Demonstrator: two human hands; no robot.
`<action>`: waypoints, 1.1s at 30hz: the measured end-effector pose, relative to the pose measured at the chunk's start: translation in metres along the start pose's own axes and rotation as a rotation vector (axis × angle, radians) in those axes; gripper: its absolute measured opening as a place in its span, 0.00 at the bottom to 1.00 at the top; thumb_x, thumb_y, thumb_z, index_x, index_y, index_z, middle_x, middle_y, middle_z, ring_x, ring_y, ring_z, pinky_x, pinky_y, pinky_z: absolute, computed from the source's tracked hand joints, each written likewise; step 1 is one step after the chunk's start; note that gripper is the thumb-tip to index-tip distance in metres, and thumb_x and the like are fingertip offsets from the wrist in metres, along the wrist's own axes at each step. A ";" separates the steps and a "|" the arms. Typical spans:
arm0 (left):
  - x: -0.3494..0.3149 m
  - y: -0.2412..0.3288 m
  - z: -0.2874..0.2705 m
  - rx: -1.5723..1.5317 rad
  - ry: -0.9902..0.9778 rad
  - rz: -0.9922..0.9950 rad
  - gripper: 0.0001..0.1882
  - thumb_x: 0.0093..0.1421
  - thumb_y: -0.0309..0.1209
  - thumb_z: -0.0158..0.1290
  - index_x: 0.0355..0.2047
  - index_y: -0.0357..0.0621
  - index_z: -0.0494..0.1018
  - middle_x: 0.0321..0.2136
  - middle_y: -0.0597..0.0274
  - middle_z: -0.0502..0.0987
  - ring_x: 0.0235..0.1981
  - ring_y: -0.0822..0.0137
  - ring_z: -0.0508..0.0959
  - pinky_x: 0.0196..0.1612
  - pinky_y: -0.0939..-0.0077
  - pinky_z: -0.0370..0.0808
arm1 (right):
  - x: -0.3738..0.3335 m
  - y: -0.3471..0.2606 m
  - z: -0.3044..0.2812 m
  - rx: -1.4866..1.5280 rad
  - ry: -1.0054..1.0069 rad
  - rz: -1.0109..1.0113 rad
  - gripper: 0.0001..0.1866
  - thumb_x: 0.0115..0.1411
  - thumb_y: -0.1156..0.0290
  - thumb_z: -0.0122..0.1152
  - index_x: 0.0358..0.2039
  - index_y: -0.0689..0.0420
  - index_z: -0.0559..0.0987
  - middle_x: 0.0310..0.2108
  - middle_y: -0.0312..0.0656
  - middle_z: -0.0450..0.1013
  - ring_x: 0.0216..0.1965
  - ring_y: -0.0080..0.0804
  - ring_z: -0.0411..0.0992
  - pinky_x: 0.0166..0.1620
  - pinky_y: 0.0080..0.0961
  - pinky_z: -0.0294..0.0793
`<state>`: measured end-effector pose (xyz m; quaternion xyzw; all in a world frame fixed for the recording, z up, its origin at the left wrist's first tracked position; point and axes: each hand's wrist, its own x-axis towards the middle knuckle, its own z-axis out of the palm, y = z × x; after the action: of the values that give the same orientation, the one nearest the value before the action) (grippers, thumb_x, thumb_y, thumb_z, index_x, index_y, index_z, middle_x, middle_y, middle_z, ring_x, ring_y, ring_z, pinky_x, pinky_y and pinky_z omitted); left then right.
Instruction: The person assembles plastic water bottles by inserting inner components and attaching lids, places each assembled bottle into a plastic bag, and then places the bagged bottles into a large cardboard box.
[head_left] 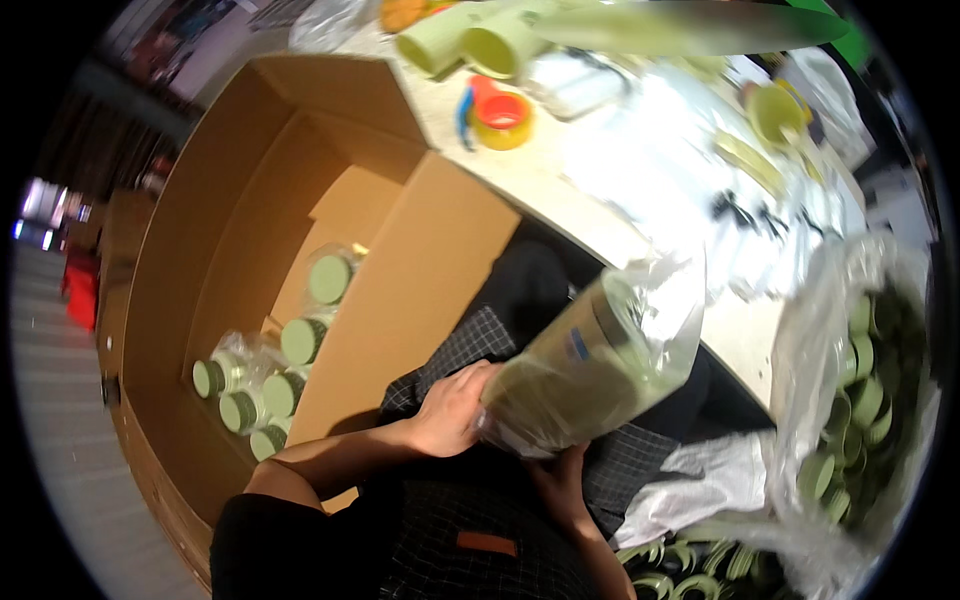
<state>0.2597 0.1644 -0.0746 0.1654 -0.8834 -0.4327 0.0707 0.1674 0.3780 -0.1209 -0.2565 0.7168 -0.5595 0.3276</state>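
Note:
A pale green bottle point(565, 365) in a clear plastic bag lies tilted above my lap, with a small blue mark on its side. At its lower left end, my left hand point(455, 408) is closed on the bottle and the gathered plastic. My right hand point(562, 474) supports it from below, its fingers mostly hidden behind the bag. Loose clear film point(675, 310) stands out past the bottle's upper right end.
To the left stands an open cardboard box point(220, 250) with several green-capped bottles point(302, 341) inside. The table point(560, 180) ahead bears a tape roll point(502, 118), green cylinders point(440, 42) and plastic bags point(640, 140). Sacks of green parts point(860, 400) sit at right.

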 end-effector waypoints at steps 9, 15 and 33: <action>-0.028 -0.152 -0.271 -0.475 0.651 -0.566 0.18 0.70 0.39 0.47 0.50 0.38 0.76 0.47 0.54 0.80 0.45 0.63 0.81 0.50 0.68 0.79 | 0.069 -0.096 0.037 0.086 -0.560 -0.231 0.29 0.55 0.82 0.65 0.57 0.61 0.67 0.48 0.48 0.76 0.47 0.33 0.78 0.52 0.30 0.76; 0.108 -0.335 -0.245 -0.762 -0.009 -0.905 0.22 0.69 0.49 0.48 0.53 0.47 0.74 0.48 0.56 0.78 0.44 0.63 0.80 0.49 0.63 0.79 | 0.106 -0.065 -0.016 -0.056 -0.321 -0.006 0.18 0.57 0.82 0.63 0.49 0.61 0.75 0.42 0.44 0.77 0.42 0.31 0.78 0.47 0.25 0.77; 0.110 -0.175 -0.219 0.740 0.761 -0.084 0.26 0.69 0.28 0.47 0.64 0.33 0.58 0.62 0.46 0.62 0.65 0.51 0.62 0.68 0.59 0.56 | 0.541 -0.098 -0.372 -0.862 1.117 -0.431 0.26 0.55 0.78 0.56 0.57 0.51 0.74 0.52 0.53 0.68 0.52 0.50 0.70 0.53 0.39 0.72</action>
<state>0.2556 -0.1369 -0.0793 0.3597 -0.8816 -0.0039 0.3055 -0.4676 0.1925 -0.0658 -0.1746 0.8667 -0.3276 -0.3332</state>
